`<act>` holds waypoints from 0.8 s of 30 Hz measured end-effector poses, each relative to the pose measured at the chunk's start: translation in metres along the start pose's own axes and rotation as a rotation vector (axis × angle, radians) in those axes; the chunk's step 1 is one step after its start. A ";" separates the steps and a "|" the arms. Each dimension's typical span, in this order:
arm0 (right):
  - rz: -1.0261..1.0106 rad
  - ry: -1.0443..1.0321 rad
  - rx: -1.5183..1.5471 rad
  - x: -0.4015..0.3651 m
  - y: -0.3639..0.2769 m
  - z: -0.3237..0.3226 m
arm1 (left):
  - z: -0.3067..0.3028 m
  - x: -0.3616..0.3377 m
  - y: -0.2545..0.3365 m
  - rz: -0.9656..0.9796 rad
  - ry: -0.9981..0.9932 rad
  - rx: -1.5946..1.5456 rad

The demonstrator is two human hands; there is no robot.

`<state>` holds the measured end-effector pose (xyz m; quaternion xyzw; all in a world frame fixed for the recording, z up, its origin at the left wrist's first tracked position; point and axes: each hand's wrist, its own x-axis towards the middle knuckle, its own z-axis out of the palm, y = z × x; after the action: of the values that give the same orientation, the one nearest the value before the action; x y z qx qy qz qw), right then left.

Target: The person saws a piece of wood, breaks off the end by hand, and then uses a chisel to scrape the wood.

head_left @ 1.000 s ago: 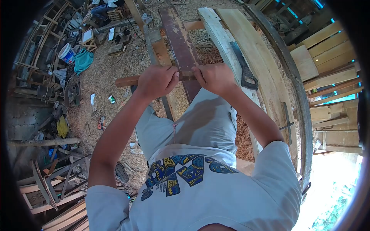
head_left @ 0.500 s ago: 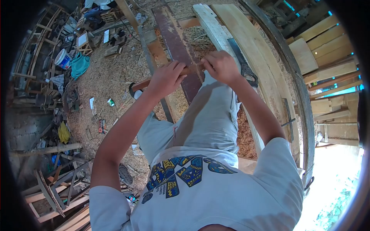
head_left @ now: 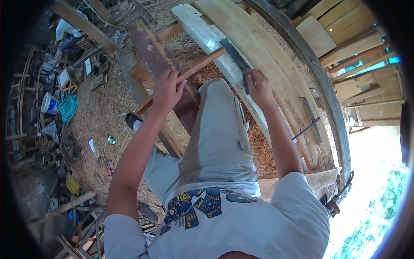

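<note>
My left hand is closed around a narrow reddish-brown wooden stick, which slants up to the right above a dark red-brown board. Its lower end shows beyond the hand, over a wooden beam. My right hand is closed on the dark handle end of a handsaw. The saw's blade lies along a whitish, worn plank. My right knee is up beside the red-brown board.
Pale long planks lie on the right, with a dark metal tool on them. Wood shavings cover the floor. A white bucket and teal cloth stand left. A person is at the upper left.
My right hand has let go of the stick, moved right and taken hold of the saw handle. My left hand still holds the stick, now tilted more steeply. The view has shifted right.
</note>
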<state>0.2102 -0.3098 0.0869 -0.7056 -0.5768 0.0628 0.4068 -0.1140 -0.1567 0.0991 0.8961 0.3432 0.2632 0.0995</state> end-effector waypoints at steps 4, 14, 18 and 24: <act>0.062 -0.160 -0.174 -0.029 0.042 0.001 | 0.015 0.024 0.009 -0.057 -0.020 -0.037; 0.081 -0.400 -0.381 -0.033 0.047 -0.013 | 0.055 0.026 0.000 -0.012 -0.031 0.054; 0.303 -0.287 -0.137 -0.034 0.041 -0.008 | 0.056 0.005 -0.010 -0.129 -0.055 0.119; 0.447 -0.156 0.116 -0.021 -0.062 -0.021 | 0.048 -0.021 -0.019 -0.215 -0.166 0.092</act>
<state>0.1678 -0.3383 0.1329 -0.7842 -0.4311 0.2386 0.3771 -0.1122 -0.1560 0.0438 0.8764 0.4397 0.1602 0.1140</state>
